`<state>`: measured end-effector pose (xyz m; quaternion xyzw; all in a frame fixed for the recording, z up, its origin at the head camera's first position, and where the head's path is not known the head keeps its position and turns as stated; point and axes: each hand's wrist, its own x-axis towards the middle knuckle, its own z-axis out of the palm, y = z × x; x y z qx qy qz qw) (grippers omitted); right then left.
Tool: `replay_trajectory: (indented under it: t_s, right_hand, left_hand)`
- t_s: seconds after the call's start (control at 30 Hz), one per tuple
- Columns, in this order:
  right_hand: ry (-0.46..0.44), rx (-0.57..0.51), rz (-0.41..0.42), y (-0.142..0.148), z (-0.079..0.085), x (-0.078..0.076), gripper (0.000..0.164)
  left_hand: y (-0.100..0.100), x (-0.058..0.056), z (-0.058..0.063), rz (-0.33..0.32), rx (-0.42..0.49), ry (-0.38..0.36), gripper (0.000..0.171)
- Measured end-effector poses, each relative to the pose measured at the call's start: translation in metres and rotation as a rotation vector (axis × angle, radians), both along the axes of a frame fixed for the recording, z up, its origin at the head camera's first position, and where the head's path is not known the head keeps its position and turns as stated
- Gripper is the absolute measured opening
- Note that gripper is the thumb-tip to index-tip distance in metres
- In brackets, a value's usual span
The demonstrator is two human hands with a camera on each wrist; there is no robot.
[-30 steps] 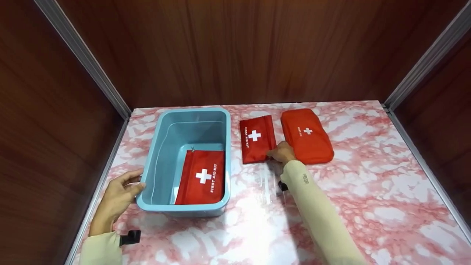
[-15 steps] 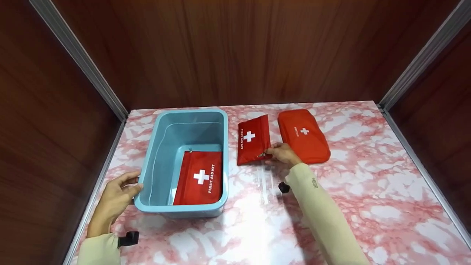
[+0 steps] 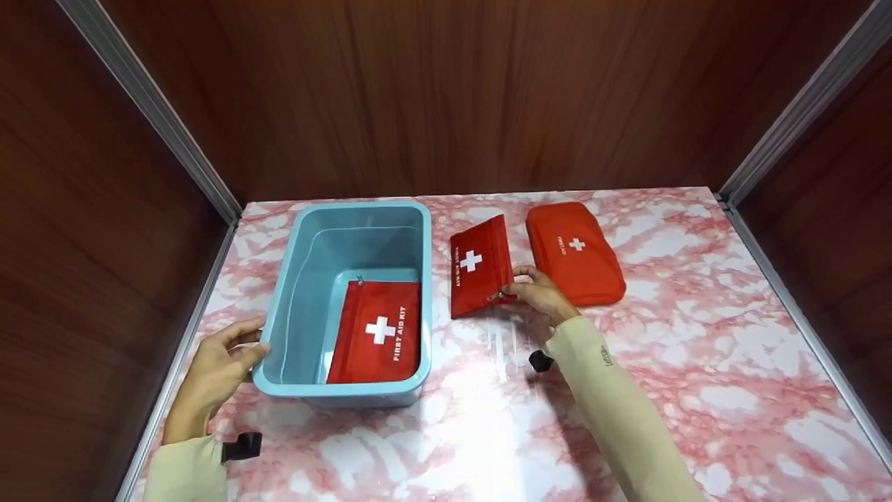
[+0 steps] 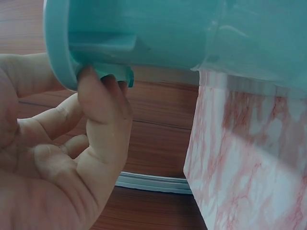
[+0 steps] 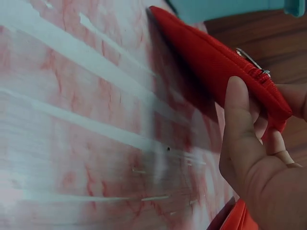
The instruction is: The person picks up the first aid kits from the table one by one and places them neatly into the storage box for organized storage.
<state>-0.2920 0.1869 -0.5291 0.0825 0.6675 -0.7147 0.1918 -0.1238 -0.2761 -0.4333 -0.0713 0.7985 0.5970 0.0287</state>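
Red and white-crossed, the fabric zip pouch [image 3: 481, 268], flatter a second ago, is tilting beside the blue rectangular plastic bin [image 3: 341, 389]; the right grip [image 3: 540, 293] is pinching its zippered corner, seemingly freeing it from the pink-marbled tabletop [image 3: 697, 335], while the left grip [image 3: 219, 359] is holding the bin's rim.

Dark wood-grain panels [image 3: 446, 97] stand behind, left and right of the pink-and-white marbled worktop [image 3: 732, 404], with grey metal strips [image 3: 152, 104] rising at its rear corners.
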Motion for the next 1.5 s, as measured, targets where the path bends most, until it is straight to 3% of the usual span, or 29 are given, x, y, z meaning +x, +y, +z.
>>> replay_trajectory:
  t_s: [0.3,0.7,1.13,1.5]
  right_hand:
    - [0.032,-0.173,-0.001,0.001,0.0,0.008,0.031]
    - [0.022,-0.258,0.053,0.009,0.006,0.016,0.031]
    - [0.029,-0.332,0.023,0.008,0.016,0.021,0.032]
    - [0.035,-0.442,0.045,0.011,0.025,0.026,0.029]
  left_hand:
    - [-0.001,0.0,0.0,-0.022,-0.017,-0.027,0.052]
    - [-0.001,0.001,0.0,-0.017,-0.017,-0.018,0.051]
    - [-0.001,0.003,-0.001,-0.013,-0.014,-0.012,0.051]
    - [-0.001,0.0,0.001,-0.025,-0.02,-0.026,0.051]
